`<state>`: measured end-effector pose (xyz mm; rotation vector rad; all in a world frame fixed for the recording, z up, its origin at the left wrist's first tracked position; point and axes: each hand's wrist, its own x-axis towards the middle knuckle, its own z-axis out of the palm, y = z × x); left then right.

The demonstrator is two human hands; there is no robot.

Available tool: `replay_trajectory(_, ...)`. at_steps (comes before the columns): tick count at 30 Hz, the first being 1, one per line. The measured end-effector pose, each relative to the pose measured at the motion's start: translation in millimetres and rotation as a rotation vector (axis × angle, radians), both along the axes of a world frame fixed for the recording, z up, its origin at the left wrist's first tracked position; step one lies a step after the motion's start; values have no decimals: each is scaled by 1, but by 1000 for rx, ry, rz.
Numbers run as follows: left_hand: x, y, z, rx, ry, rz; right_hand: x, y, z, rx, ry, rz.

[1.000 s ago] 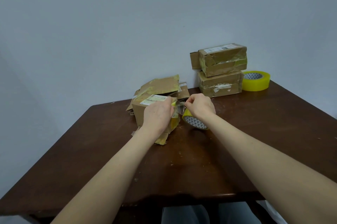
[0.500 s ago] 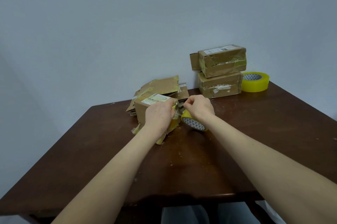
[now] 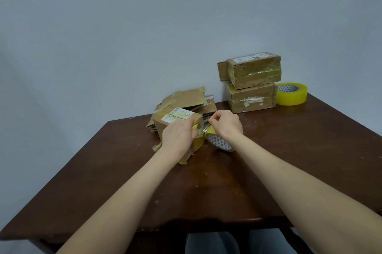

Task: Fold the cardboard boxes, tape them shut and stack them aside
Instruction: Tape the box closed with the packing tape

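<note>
A small cardboard box (image 3: 173,118) with a white label stands on the dark wooden table (image 3: 206,181). My left hand (image 3: 177,137) holds its near right side, with the thumb on a yellow tape strip. My right hand (image 3: 226,123) is curled and pinches the stretched tape just right of the box. A yellow tape roll (image 3: 219,142) hangs on that tape under my right wrist, tilted on the table.
Flattened cardboard pieces (image 3: 186,99) lie behind the box. Two taped boxes (image 3: 253,84) are stacked at the back right against the wall. A second yellow tape roll (image 3: 291,93) lies next to them. My knees show under the table's front edge.
The box and both hands have shifted slightly; my right hand keeps pinching the tape close to the box, with the roll under it.
</note>
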<state>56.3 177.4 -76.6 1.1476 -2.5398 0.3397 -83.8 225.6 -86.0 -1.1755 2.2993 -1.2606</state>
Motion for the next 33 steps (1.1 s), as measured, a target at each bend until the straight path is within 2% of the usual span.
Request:
replay_trajectory(4, 15, -1, -23, 99, -34, 58, -6, 2, 2, 20, -6, 18)
replay_trajectory(8, 12, 4, -41, -14, -11, 14, -16, 7, 2, -1, -44, 37)
replay_trajectory(13, 4, 9, -41, -72, -188, 18, -18, 8, 1, -5, -42, 49)
replay_trajectory(14, 3, 9, -36, -124, -153, 15, -18, 7, 2, -4, -38, 50)
replay_trajectory(18, -1, -4, -10, -385, 180, -164, -17, 6, 2, 5, -26, 44)
replay_trajectory(22, -9, -23, -7, -49, 106, -112, -18, 6, 3, 17, -16, 47)
replay_trajectory(24, -8, -26, -12, 41, 113, -63, -22, 6, 4, 37, -7, 53)
replay_trajectory(29, 2, -26, -12, 23, 123, -41, -43, 20, 11, 9, 5, 38)
replay_trajectory(33, -13, -8, -5, -70, 400, -217, -48, 29, 11, -112, 4, 37)
